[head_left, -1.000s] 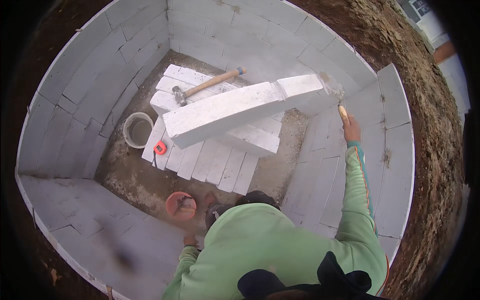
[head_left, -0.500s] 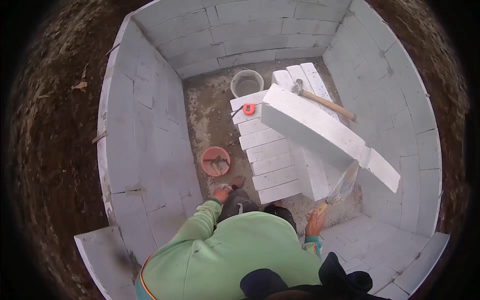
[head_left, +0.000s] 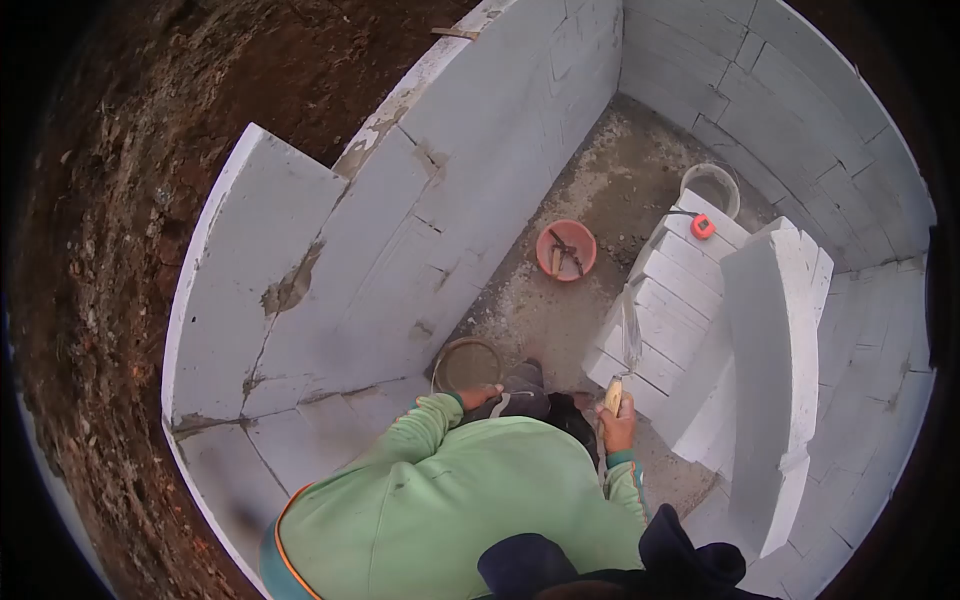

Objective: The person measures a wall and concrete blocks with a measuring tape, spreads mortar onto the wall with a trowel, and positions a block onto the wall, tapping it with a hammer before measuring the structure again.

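Head view: the right hand (head_left: 620, 428), fingers clamped round the trowel (head_left: 631, 338), is right of the bucket (head_left: 467, 341). The left hand (head_left: 480, 396) is at its near rim; I can't tell whether those fingers grip. Best hold trowel level, bucket steady.

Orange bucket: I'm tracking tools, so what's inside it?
A few tools lie crossed inside the orange bucket, too small to identify; the bottom directly under them is covered.
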Demonstrator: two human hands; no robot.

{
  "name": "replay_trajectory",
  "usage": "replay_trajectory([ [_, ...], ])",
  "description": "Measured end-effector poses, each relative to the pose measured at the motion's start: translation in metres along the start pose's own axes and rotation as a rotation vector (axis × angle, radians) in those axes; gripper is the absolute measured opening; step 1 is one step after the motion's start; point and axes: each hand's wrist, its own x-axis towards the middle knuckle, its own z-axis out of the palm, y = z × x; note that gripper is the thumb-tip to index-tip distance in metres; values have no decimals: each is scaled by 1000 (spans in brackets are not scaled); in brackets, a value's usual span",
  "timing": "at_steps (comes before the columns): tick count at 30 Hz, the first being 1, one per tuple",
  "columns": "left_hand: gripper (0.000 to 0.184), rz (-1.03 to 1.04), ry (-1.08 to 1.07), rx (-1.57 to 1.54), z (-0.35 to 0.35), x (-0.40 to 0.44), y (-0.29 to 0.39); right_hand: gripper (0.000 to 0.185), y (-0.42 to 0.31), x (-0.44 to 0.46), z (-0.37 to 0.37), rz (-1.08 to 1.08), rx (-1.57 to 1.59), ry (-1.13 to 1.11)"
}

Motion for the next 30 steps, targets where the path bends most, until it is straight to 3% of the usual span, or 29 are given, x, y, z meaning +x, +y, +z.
replay_trajectory([
  [1, 84, -8, 3, -66, 5, -2, -19, 33, 11, 20, -4, -113, -303, -72],
  [2, 82, -147, 21, -100, 14, 4, -55, 36, -26, 21, 13, 83, -255, -82],
  [3, 80, -278, 38, -120, 22, 14, -85, 36, -9, 35, 17, 13, -357, -27],
  [5, 79, -165, 81, -341, 20, -36, -26, 31, -27, 45, 41, 141, -320, 22],
  [7, 80, -195, 162, -401, 30, -25, -55, 28, -21, 62, 57, 257, -294, 13],
  [9, 80, -302, 40, -543, 41, 6, -120, 25, -10, 69, 71, 362, -312, -15],
  [10, 79, -261, 87, -528, 39, 13, -135, 23, 6, 74, 75, 353, -303, -26],
  [12, 77, -175, 181, -489, 44, 21, -157, 33, 32, 74, 76, 386, -361, -74],
  [13, 72, -317, 217, -583, 43, 16, -154, 39, 48, 74, 77, 399, -380, -92],
  [15, 64, -588, 278, -735, 32, 18, -147, 37, 98, 65, 66, 73, -594, -128],
  [16, 63, -555, 353, -626, 58, 41, -208, 37, 115, 68, 60, -102, -700, -136],
  [17, 63, -437, 347, -526, 74, 55, -257, 35, 123, 76, 59, 11, -668, -135],
  [20, 70, -528, 379, -542, 77, 58, -245, 28, 102, 87, 98, 297, -463, -140],
  [23, 76, -486, 347, -563, 84, 71, -214, 24, 123, 128, 130, 703, -218, -73],
  [26, 79, -414, 333, -523, 80, 95, -154, 25, 183, 167, 157, 719, 14, -10],
  [28, 81, -393, 338, -425, 68, 107, -99, 23, 209, 179, 172, 712, -20, 50],
  [30, 79, -389, 408, -291, 72, 123, -93, 25, 224, 184, 177, 718, -59, 85],
])
